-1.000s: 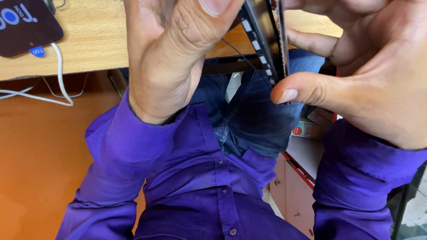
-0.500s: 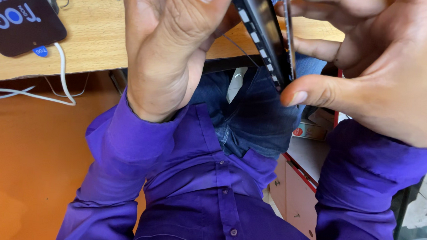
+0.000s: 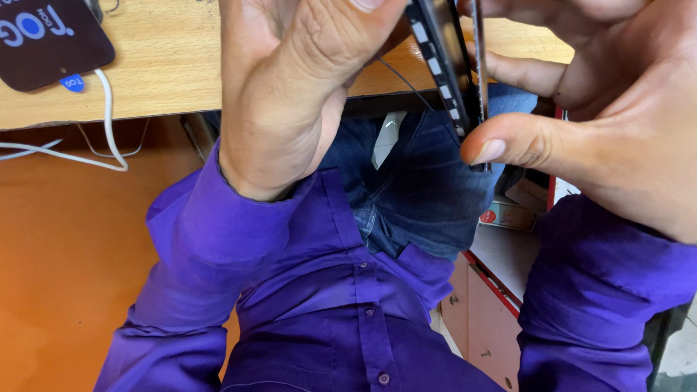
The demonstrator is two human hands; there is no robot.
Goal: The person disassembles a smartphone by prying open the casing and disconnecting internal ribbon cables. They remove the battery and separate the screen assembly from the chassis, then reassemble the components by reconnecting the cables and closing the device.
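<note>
Close under the camera, both hands hold a thin dark flat device (image 3: 446,63) on edge; it looks like a phone or its screen panel, with a row of small pale squares along its rim. My left hand (image 3: 291,84) grips its upper left side, thumb at the top. My right hand (image 3: 603,113) holds the other side, its thumb tip pressed on the lower edge of the device. A thin shiny strip (image 3: 478,53) stands between the device and my right fingers. Purple shirt sleeves and blue jeans (image 3: 412,183) fill the view below.
A wooden table (image 3: 158,62) lies beyond the hands, with a dark flat box (image 3: 35,25) at its left and a white cable (image 3: 93,130) hanging over its edge. An orange floor (image 3: 47,269) is at the left. A pale cabinet with red trim (image 3: 493,288) is at the lower right.
The device has tilted a little and slid slightly rightward between the hands. My right thumb has shifted along its lower edge. The grip of both hands is unchanged.
</note>
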